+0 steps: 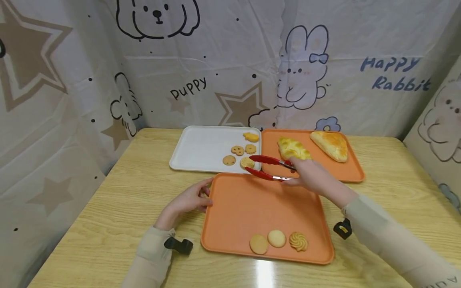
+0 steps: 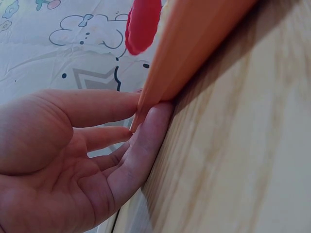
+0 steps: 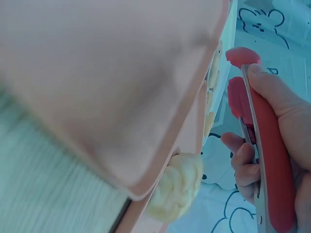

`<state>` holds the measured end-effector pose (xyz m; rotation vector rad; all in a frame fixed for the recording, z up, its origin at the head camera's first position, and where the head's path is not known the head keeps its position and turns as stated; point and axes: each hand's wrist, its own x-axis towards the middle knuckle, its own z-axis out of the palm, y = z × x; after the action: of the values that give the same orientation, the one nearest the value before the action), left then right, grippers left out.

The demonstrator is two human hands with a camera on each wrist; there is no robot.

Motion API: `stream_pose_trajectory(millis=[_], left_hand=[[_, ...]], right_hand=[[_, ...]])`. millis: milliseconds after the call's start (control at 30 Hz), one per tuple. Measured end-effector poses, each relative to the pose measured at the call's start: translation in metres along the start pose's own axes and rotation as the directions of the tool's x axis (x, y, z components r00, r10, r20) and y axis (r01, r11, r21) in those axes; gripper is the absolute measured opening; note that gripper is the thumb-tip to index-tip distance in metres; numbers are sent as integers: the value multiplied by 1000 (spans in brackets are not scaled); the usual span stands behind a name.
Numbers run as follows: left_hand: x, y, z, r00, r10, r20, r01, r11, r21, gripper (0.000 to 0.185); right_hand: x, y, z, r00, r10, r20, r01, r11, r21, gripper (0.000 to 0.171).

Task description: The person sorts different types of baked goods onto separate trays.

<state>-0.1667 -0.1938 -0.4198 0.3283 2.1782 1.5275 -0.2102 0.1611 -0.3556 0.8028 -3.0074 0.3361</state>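
Observation:
My left hand [image 1: 189,198] pinches the left rim of the front orange tray [image 1: 259,208]; in the left wrist view the thumb is on one side of the rim and a finger beneath it. My right hand [image 1: 312,176] grips red-tipped tongs [image 1: 265,159] with parted tips. Those tips are right at a round cookie [image 1: 245,163] in the near right corner of the white tray [image 1: 201,148]. Beside it are another round cookie [image 1: 229,160], a pretzel-shaped cookie [image 1: 237,150], a flower-shaped cookie [image 1: 250,149] and a fish-shaped piece [image 1: 252,137].
Along the front tray's near edge lie a flat round cookie [image 1: 258,244], a paler round cookie [image 1: 277,238] and a swirled cookie [image 1: 298,241]. A second orange tray [image 1: 345,174] at the back right bears a braided bread [image 1: 292,149] and a triangular bread [image 1: 330,146]. A printed cloth [image 1: 230,60] hangs behind.

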Motion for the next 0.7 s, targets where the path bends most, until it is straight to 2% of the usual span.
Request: stream_pose_trajectory(millis=[267, 700], left_hand=[[-1, 1, 0, 1000, -1, 4, 1, 1000, -6, 75], [-1, 1, -1, 1000, 17, 12, -17, 1000, 16, 74]], right_hand=[[-37, 1, -10, 998, -66, -11, 66, 998, -4, 53], [-94, 9, -19, 998, -60, 16, 59, 998, 30, 51]])
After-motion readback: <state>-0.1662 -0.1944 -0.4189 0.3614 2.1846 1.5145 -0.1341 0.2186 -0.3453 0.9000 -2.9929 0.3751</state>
